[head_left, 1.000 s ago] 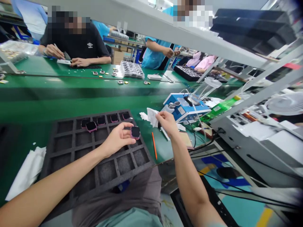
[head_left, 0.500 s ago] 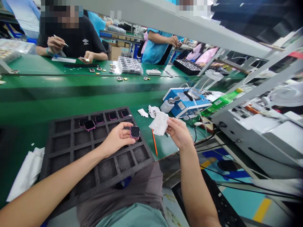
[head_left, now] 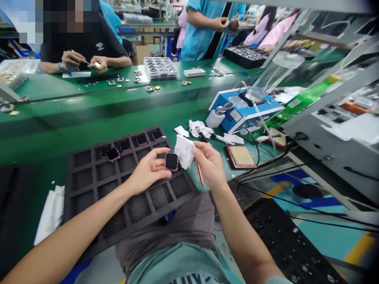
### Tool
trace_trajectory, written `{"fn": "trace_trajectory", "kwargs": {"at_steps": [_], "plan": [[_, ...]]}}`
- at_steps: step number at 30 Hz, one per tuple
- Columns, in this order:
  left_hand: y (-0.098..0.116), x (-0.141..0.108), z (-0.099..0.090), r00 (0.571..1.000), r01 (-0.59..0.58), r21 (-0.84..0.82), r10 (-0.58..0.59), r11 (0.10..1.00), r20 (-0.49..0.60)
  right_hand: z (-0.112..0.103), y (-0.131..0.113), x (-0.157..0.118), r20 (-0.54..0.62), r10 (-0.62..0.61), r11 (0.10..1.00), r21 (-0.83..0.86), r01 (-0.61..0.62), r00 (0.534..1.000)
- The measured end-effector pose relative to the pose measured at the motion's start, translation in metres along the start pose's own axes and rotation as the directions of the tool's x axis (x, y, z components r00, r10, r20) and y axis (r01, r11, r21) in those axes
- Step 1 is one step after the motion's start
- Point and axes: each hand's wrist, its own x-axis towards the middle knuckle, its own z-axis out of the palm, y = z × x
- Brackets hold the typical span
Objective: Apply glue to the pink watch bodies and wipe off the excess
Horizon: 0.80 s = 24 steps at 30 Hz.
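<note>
My left hand (head_left: 152, 167) is closed on a smartwatch body (head_left: 171, 161) with a black screen and pinkish-purple frame, held by its edges above a dark foam tray (head_left: 99, 184). Pinched in my right hand (head_left: 209, 161) is a folded white tissue (head_left: 184, 151), right beside the watch body; whether they touch I cannot tell. Several similar watch bodies lie in the tray's back row, and one of them (head_left: 113, 154) rests tilted across a divider. Behind my right hand an orange stick (head_left: 200, 174) lies on the green bench.
Right of my hands are a tan pad (head_left: 241, 156), crumpled tissues (head_left: 199, 128), a dispenser bottle (head_left: 216, 116) and a blue machine (head_left: 241, 110) with cables. White cloth (head_left: 51, 213) lies at the left. Across the bench, a person in black (head_left: 89, 43) handles small parts.
My right hand has brought the tissue left, close to the watch body. The left hand keeps its hold. The camera view has shifted, and the person opposite has brought both hands together.
</note>
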Motion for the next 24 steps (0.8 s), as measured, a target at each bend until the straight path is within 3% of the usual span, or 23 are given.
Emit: {"fn": "trace_trajectory", "kwargs": {"at_steps": [6, 11, 17, 24], "plan": [[0.002, -0.002, 0.002, 1.000, 0.020, 0.017, -0.021, 1.000, 0.018, 0.016, -0.002, -0.009, -0.003, -0.125, 0.990, -0.061, 0.124, 0.992], [0.003, -0.002, 0.002, 0.998, 0.044, -0.011, -0.043, 0.999, 0.042, 0.018, -0.005, -0.018, 0.087, -0.225, 0.956, -0.173, 0.237, 0.971], [0.000, 0.000, 0.000, 0.998, 0.055, -0.101, -0.051, 0.993, 0.044, 0.014, 0.002, -0.024, 0.241, -0.418, 0.757, -0.441, 0.482, 0.876], [-0.007, 0.002, 0.001, 0.997, 0.072, -0.122, -0.073, 0.990, -0.009, 0.011, 0.010, -0.025, 0.319, -0.485, 0.608, -0.546, 0.576, 0.814]]}}
